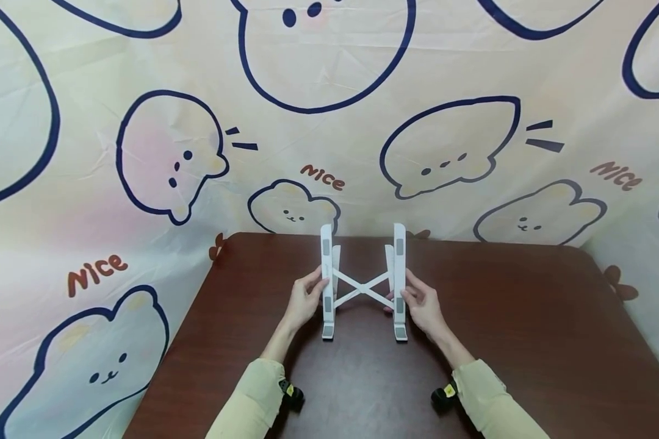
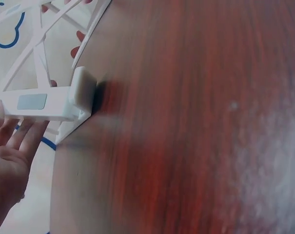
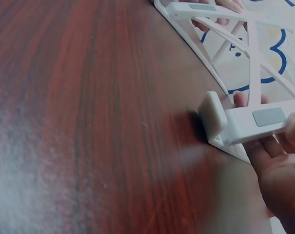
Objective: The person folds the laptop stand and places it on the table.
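Observation:
A white folding laptop stand [image 1: 363, 288] stands unfolded on the table, its two side arms joined by an X of crossed bars. Grey pads line the arms, and each arm's near end has an upturned lip. My left hand [image 1: 304, 299] grips the left arm, thumb on top and fingers underneath, as the left wrist view also shows with the hand [image 2: 13, 163]. On the opposite side my right hand [image 1: 425, 306] holds the right arm the same way. In the right wrist view, this hand's [image 3: 281, 178] fingers pass below the arm and are partly hidden.
The dark brown wooden table [image 1: 527, 329] extends on both sides of the stand. Behind it hangs a pale cloth [image 1: 445, 61] printed with bear outlines. Dark devices with yellow labels sit at both wrists, the left device [image 1: 292, 395] and the right device [image 1: 443, 397].

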`<state>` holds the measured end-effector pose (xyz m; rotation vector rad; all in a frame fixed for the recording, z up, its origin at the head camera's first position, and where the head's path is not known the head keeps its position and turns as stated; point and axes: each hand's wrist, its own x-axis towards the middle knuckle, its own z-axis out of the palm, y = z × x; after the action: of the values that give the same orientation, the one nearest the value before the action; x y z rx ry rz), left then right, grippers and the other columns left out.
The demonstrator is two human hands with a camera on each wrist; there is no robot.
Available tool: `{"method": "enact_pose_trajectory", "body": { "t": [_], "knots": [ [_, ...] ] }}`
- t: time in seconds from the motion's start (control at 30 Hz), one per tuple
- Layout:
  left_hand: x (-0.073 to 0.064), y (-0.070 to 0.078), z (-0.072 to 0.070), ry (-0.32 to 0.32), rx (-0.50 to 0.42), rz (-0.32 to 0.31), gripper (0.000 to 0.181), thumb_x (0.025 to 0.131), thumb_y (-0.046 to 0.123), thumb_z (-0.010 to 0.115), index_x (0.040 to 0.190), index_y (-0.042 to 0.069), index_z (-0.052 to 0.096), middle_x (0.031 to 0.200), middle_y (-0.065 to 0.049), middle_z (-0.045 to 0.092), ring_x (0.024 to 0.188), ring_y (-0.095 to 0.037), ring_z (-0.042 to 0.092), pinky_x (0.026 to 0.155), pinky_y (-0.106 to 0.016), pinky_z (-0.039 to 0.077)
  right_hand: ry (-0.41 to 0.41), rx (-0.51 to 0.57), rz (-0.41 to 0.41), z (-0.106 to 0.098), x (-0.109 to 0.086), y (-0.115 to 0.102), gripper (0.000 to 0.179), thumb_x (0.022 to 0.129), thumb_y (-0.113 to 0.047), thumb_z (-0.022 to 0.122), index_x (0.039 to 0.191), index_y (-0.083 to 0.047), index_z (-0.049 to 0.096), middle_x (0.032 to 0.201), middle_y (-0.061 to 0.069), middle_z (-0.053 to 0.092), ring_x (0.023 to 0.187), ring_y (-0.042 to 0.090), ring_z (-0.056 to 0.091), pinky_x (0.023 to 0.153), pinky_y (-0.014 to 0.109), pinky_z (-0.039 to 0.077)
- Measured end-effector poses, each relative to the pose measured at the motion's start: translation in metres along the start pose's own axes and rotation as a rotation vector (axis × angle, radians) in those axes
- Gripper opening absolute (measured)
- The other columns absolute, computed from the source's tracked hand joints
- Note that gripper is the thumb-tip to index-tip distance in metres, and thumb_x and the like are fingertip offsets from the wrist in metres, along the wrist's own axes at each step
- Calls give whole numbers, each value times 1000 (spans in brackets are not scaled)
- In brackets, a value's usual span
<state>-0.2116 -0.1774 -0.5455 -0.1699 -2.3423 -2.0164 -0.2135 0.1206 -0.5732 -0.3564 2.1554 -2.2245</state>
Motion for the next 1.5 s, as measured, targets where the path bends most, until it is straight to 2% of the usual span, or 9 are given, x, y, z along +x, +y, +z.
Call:
{"method": "enact_pose_trajectory", "body": {
  "t": [0.23,0.47,0.63,0.73,0.87,0.97,1.1,1.33,1.5],
  "knots": [
    [2,1,11,17,85,37,46,109,0,63,152,-14,55,138,-37,69,108,-43,79,88,-24,65,15,27,44,1,0,-2,61,110,13,49,168,8,32,113,51,68,77,25,85,80,32,69],
    [4,1,14,29,79,11,46,108,0,64,152,-11,56,133,-37,72,107,-39,78,84,-26,66,10,1,49,-1,0,-2,61,110,13,49,168,8,32,115,50,68,78,28,85,80,30,68],
    [5,2,18,35,79,5,46,107,-2,65,152,-11,57,133,-36,73,106,-34,78,84,-24,65,12,-21,46,-3,-1,-3,61,110,14,48,168,7,32,117,50,69,83,37,85,82,33,69],
    [6,3,22,17,78,9,46,108,-1,65,152,-11,56,130,-37,73,104,-32,78,81,-24,65,21,-41,39,-4,-2,-4,61,109,14,48,168,7,33,118,50,69,86,41,84,83,32,69],
    [9,4,28,-13,68,11,47,109,1,64,154,-11,55,127,-38,74,99,-32,78,79,-34,69,36,-48,42,-3,-3,-5,62,109,15,48,168,7,33,121,49,69,87,39,85,83,28,68],
    [9,5,29,-7,61,1,47,109,1,64,154,-10,55,127,-38,74,97,-33,78,78,-41,70,35,-30,61,-1,-2,-5,62,110,13,48,169,6,32,123,50,68,87,40,84,84,36,70],
    [9,6,29,-7,43,-22,48,109,-1,64,155,-9,54,124,-37,74,93,-30,78,76,-41,70,29,-17,74,1,-1,-5,62,111,13,47,170,5,30,125,51,66,88,47,83,84,44,70],
    [10,9,34,-40,40,-56,50,110,3,62,158,-6,52,122,-37,75,93,-28,79,75,-40,70,47,-107,18,-3,-2,-4,62,109,14,50,168,7,33,122,46,71,89,44,83,86,17,63],
    [8,10,40,-72,40,-62,50,112,5,61,160,-6,50,125,-37,75,96,-25,80,78,-40,70,61,-162,-10,0,-3,-1,61,107,14,53,166,8,37,121,44,72,89,21,85,86,9,58]
  ]
}}
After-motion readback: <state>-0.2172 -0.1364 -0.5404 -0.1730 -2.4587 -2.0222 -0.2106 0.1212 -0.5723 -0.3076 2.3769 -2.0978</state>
